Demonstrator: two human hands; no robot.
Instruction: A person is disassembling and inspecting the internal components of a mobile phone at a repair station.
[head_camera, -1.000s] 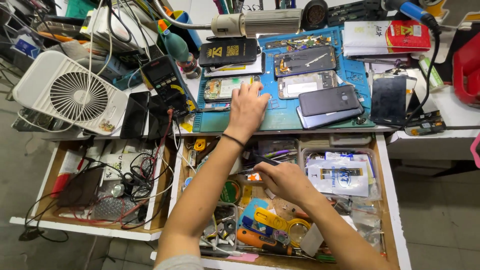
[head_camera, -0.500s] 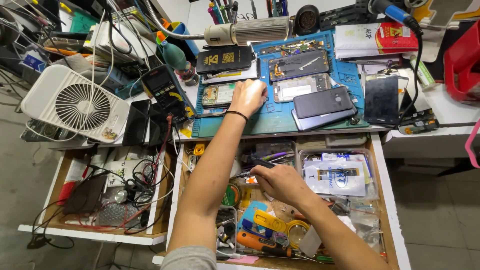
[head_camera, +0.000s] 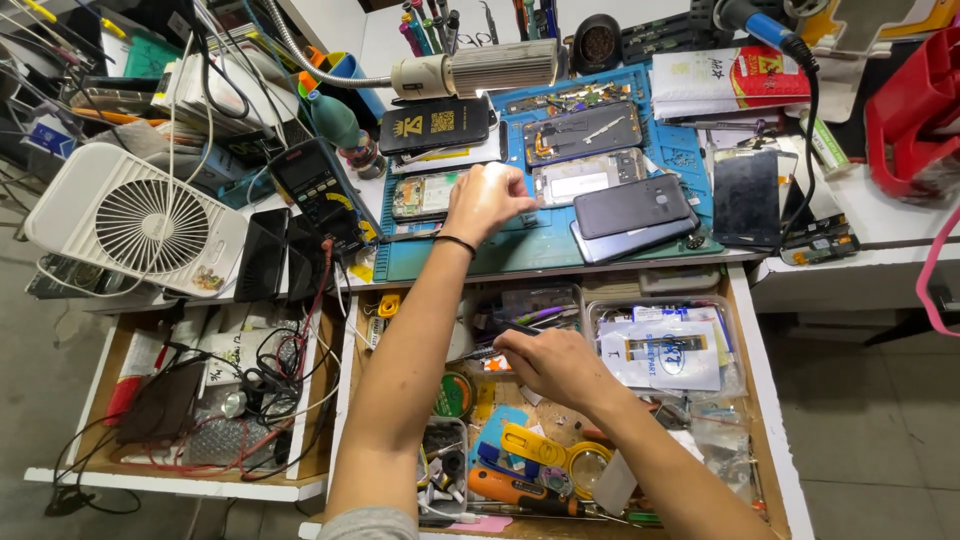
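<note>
The worktop was crowded to its front edge, with bare surface showing only at the right. A white fan occupied the left end, and a blue repair mat lay at the centre. On the mat were several opened phones and a dark phone lying face down. Below the front edge, two drawers stood pulled out. The left drawer held tangled cables and papers. The centre drawer was packed with clear packets, a yellow tape measure, an orange-handled screwdriver and small parts, leaving little free room.

The left hand hovered over the mat with fingers loosely curled, holding nothing visible, beside a phone frame. The right hand was inside the centre drawer, fingers pinched on a slim dark tool with a thin, straight shaft that pointed left.
</note>
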